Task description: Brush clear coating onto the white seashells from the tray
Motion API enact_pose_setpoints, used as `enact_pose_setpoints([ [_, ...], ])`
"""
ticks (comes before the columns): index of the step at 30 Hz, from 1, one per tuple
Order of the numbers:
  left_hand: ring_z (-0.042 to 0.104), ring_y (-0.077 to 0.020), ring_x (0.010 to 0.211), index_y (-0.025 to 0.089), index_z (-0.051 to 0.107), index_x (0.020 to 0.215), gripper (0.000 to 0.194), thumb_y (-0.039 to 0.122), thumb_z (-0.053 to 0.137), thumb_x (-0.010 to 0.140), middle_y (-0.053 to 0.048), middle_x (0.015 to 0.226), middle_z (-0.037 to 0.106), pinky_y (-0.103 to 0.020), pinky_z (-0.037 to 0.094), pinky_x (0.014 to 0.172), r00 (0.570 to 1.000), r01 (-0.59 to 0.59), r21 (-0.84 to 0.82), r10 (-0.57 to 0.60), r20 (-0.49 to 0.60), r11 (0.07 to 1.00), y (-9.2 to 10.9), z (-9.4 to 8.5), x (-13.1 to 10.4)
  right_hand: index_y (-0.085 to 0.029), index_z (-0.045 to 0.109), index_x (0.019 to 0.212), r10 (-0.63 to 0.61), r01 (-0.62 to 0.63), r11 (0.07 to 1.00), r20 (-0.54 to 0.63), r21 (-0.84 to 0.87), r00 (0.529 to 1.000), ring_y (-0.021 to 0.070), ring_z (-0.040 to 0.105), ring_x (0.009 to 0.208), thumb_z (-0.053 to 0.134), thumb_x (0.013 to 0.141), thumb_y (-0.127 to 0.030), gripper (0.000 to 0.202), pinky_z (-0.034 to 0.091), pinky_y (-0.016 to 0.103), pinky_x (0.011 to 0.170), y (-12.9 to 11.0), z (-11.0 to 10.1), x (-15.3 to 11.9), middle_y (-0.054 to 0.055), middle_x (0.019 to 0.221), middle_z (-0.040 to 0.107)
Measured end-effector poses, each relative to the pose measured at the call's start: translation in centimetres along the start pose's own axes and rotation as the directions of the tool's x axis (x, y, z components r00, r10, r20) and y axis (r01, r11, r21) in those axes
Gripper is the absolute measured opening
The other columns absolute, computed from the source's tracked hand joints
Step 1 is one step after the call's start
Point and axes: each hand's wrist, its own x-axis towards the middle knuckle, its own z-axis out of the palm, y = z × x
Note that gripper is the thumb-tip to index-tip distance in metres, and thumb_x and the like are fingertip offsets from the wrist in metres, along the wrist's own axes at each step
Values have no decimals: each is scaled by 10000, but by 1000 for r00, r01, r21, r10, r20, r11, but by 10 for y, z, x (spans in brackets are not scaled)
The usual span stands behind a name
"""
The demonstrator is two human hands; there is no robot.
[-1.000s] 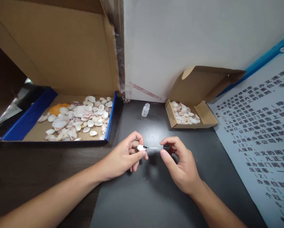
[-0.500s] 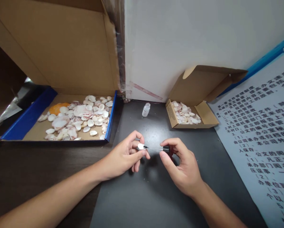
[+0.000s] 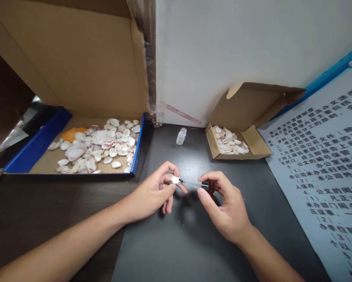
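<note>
A small white shell [image 3: 175, 179] is pinched between the thumb and fingers of my left hand [image 3: 160, 190]. My right hand [image 3: 224, 205] grips the black cap [image 3: 205, 185] of a thin brush [image 3: 192, 183]. The dark tip of the brush touches the right end of the shell. Beyond my hands, a small clear bottle [image 3: 181, 136] with whitish contents stands uncapped on the dark grey mat [image 3: 164, 250].
At the left lies an open blue-edged cardboard box [image 3: 135, 156] with several shells [image 3: 99, 137]. Another open small box [image 3: 237, 156], also with several shells, is at the back right. A printed sheet [image 3: 317, 168] lies along the right side.
The thumb of my left hand has shifted slightly left on the shell. My right hand and the brush have barely moved.
</note>
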Motion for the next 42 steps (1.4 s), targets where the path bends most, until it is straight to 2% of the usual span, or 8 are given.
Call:
enact_pose_setpoints([
  [18, 577, -56, 442, 225, 348, 969, 162, 324, 473, 942, -11, 948, 655, -175, 429, 424, 1000, -12, -44, 12, 3, 999, -3, -2, 1, -227, 546, 999, -12, 12, 1000, 3, -1, 1000, 106, 512, 577, 574, 869, -190, 138, 447, 198, 544, 1, 0, -1, -35, 723, 574],
  [24, 570, -51, 445, 224, 345, 960, 184, 340, 486, 941, -20, 966, 652, -174, 421, 427, 1000, -21, -38, 21, 3, 999, -3, -1, 2, -226, 542, 993, 0, -1, 1000, -82, -21, 997, 104, 522, 570, 581, 869, -193, 134, 447, 192, 535, 3, 0, -1, -42, 692, 560],
  [27, 552, -45, 450, 222, 358, 957, 192, 343, 505, 931, -17, 957, 642, -170, 411, 419, 1000, -30, -27, 30, -7, 999, -5, -1, 2, -232, 542, 997, -10, 10, 1000, -82, -2, 997, 103, 527, 576, 576, 870, -189, 139, 452, 190, 546, 3, 0, -2, -46, 687, 553],
  [29, 527, -41, 454, 221, 377, 958, 202, 349, 528, 918, -4, 923, 626, -165, 397, 406, 999, -34, -5, 34, -31, 999, -7, -1, 2, -235, 543, 995, -20, 20, 1000, -64, 1, 998, 99, 520, 570, 578, 867, -184, 142, 450, 187, 543, 3, 0, -1, -48, 691, 553],
  [31, 487, -44, 452, 223, 398, 968, 209, 360, 544, 909, 30, 800, 592, -158, 384, 399, 998, -23, 28, 24, -62, 999, -9, -3, 2, -235, 544, 987, -17, 17, 1000, -67, -12, 998, 93, 508, 558, 588, 861, -181, 144, 443, 182, 531, 2, 1, -1, -50, 693, 550],
  [35, 403, -58, 439, 225, 412, 973, 204, 367, 544, 910, 104, 540, 426, -145, 371, 416, 997, 2, 51, 2, -79, 999, -10, -5, 2, -233, 541, 977, -13, 12, 1000, -103, -8, 995, 95, 509, 557, 588, 861, -179, 136, 447, 186, 533, 2, 1, 0, -53, 680, 539],
  [39, 375, -43, 431, 218, 401, 928, 225, 371, 562, 894, 113, 542, 386, -134, 318, 412, 996, -23, 30, 26, -81, 999, -9, -4, 2, -230, 546, 980, -28, 27, 1000, -51, -8, 998, 91, 499, 537, 600, 850, -176, 151, 440, 184, 517, 1, 1, 0, -57, 669, 538],
  [42, 362, -38, 428, 217, 397, 921, 233, 368, 572, 887, 113, 561, 383, -138, 317, 410, 997, -25, 20, 27, -79, 999, -8, -3, 3, -227, 547, 974, -16, 15, 1000, -65, -23, 998, 87, 491, 529, 599, 849, -172, 146, 434, 181, 506, 1, 2, -1, -55, 674, 541],
])
